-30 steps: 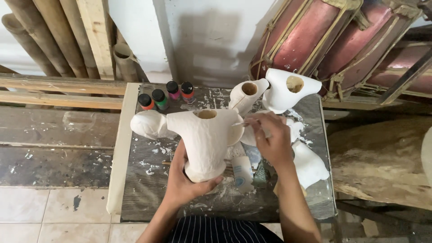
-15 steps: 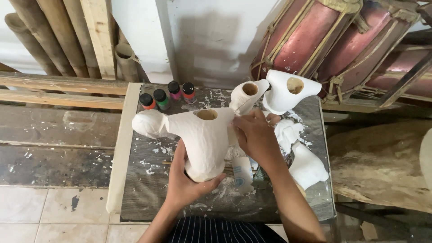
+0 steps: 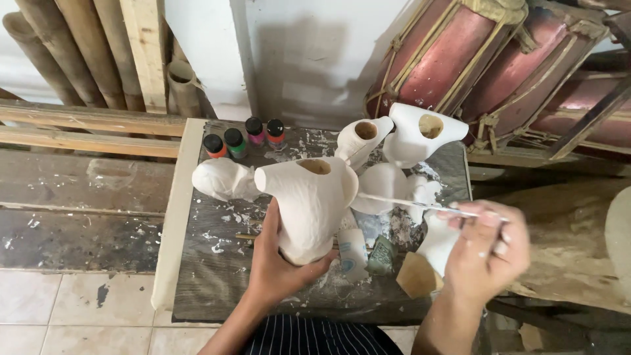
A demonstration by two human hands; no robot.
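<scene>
- Dark work table [image 3: 217, 289], splashed with white, bears everything within arm's reach
- White torso-shaped figure [image 3: 309, 210] stands upright near the table's middle, neck hole upward, so its sides can be reached
- Two more white figures [image 3: 420, 135] wait at the back edge, apart from the one in hand
- Left hand [image 3: 279, 263] cups the figure's base, fingers clamped on it to steady it
- Right hand [image 3: 490, 250], fingers pinched together on a thin brush [image 3: 407, 202], aims its tip at the figure's side
- Four small paint bottles [image 3: 243, 138] sit at the back left corner
</scene>
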